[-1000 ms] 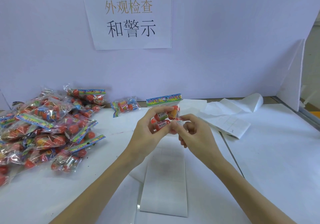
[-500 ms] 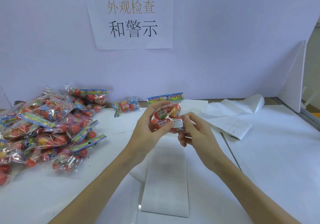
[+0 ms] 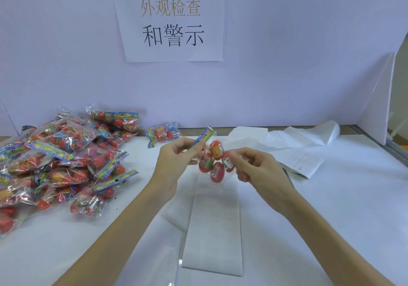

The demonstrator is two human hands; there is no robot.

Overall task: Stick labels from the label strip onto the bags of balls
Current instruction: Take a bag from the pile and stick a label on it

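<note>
Hands: left hand is pinching the header of one bag, right hand is pinching its lower side, above the label strip | Progress: early; a large pile is waiting left, seemingly unlabelled.

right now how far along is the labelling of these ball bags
In hand: the left hand pinches the colourful header of one clear bag of red balls, and the right hand grips its side, where a small white label shows. Left: the big pile of bags and the white label strip. How many are done I cannot tell.
</note>
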